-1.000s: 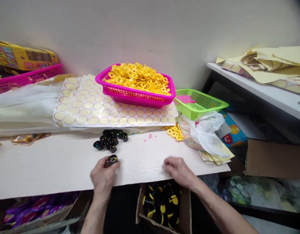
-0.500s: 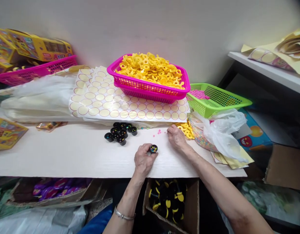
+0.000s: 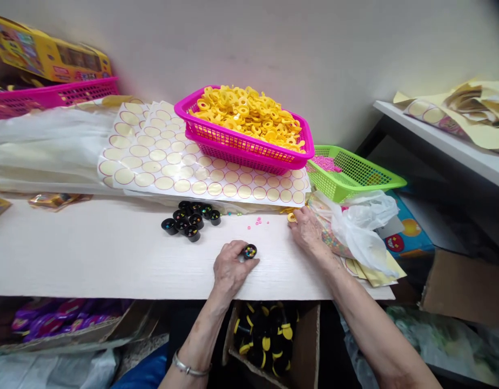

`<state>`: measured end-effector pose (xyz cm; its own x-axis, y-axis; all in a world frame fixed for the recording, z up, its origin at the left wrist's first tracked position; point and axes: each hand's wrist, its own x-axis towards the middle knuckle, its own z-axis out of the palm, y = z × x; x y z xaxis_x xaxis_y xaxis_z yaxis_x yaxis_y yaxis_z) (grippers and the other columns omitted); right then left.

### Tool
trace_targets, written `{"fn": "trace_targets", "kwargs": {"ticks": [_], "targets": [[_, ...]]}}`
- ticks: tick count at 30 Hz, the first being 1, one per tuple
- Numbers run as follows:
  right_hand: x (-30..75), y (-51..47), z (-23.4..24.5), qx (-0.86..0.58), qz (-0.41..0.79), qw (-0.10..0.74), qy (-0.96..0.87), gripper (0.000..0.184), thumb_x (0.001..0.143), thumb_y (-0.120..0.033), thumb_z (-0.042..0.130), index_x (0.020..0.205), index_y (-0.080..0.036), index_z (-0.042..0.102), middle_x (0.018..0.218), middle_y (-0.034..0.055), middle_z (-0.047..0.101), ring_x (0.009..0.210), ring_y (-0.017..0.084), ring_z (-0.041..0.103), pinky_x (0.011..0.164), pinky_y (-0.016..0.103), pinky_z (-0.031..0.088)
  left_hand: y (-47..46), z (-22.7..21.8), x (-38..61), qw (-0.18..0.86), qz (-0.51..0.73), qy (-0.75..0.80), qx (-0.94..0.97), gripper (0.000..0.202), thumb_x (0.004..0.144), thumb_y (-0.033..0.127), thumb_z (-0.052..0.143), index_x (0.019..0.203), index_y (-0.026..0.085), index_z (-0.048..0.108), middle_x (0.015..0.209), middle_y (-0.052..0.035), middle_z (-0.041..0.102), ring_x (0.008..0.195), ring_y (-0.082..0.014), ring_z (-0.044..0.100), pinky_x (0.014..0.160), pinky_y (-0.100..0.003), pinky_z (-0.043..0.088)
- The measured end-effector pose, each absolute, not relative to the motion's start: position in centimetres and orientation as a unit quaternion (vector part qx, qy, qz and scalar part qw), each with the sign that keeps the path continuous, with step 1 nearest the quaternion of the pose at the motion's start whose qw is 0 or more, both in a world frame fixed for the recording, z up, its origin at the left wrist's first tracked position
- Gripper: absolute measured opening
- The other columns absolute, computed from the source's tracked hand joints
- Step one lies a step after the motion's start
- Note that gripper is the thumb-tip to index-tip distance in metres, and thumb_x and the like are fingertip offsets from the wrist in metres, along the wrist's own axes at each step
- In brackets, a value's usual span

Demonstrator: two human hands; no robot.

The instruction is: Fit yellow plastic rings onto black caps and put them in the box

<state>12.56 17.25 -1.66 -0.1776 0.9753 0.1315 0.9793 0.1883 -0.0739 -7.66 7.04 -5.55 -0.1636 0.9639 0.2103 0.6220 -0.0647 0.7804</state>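
**Hands at the worktop**

On the worktop [image 3: 91,254], we see the left hand [image 3: 229,267] closed round a black cup [image 3: 249,251] of coloured beads. The right hand [image 3: 308,229] pinches a yellow ring [image 3: 291,217] just beside the bag [image 3: 363,227]. More cups [image 3: 190,220] stand apart.

On the table [image 3: 91,259], the left hand [image 3: 229,267] holds a small cup [image 3: 249,251] near the front edge. To its left and farther back stands a cluster of cups [image 3: 190,219]. The right hand [image 3: 308,229] lies to the right, pinching a ring [image 3: 291,217] beside a plastic bag [image 3: 363,227]. Behind them lie sticker sheets [image 3: 172,167], with a basket of rings [image 3: 245,135] resting on them. A second basket [image 3: 350,173] sits right of that. Below the table's front edge stands a cardboard box [image 3: 269,340].
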Motion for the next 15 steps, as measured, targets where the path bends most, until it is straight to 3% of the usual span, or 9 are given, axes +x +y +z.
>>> {"fn": "trace_targets", "kwargs": {"ticks": [4, 7, 13, 15], "targets": [[12.1, 18.1, -2.0, -0.619, -0.030, 0.023, -0.784, 0.016, 0.079, -0.019, 0.047, 0.089, -0.014, 0.058, 0.096, 0.0131, 0.052, 0.088, 0.023, 0.046, 0.067, 0.031, 0.032, 6.9, -5.6, -7.6, 0.218, 0.400, 0.637, 0.622, 0.023, 0.060, 0.022, 0.070, 0.082, 0.022, 0.062, 0.083, 0.0008, 0.062, 0.081, -0.0168, 0.053, 0.074, -0.030, 0.042], [12.0, 18.2, -1.7, -0.606, -0.028, 0.035, -0.794, 0.018, 0.078, -0.018, 0.048, 0.092, -0.012, 0.057, 0.097, 0.0144, 0.053, 0.090, 0.025, 0.046, 0.070, 0.032, 0.033, 6.8, -5.5, -7.5, 0.228, 0.387, 0.639, 0.625, 0.024, 0.060, 0.019, 0.070, 0.082, 0.022, 0.062, 0.083, 0.0018, 0.063, 0.081, -0.0165, 0.052, 0.073, -0.030, 0.041], [10.0, 13.9, -0.7, -0.449, 0.193, 0.247, -0.837, 0.024, 0.079, -0.026, 0.053, 0.101, -0.017, 0.055, 0.095, 0.0063, 0.057, 0.090, 0.020, 0.046, 0.075, 0.030, 0.037, 6.9, -5.5, -7.4, 0.219, 0.386, 0.644, 0.623, 0.020, 0.061, 0.025, 0.069, 0.080, 0.023, 0.063, 0.080, 0.0021, 0.063, 0.079, -0.0165, 0.051, 0.071, -0.029, 0.040], [8.6, 12.0, -0.6, -0.398, 0.252, 0.269, -0.840, 0.023, 0.078, -0.027, 0.055, 0.099, -0.018, 0.056, 0.091, 0.0047, 0.057, 0.088, 0.019, 0.045, 0.075, 0.030, 0.038, 6.9, -5.7, -7.3, 0.213, 0.389, 0.643, 0.625, 0.018, 0.062, 0.027, 0.068, 0.079, 0.023, 0.064, 0.079, 0.0018, 0.063, 0.077, -0.0162, 0.051, 0.070, -0.029, 0.040]]}}
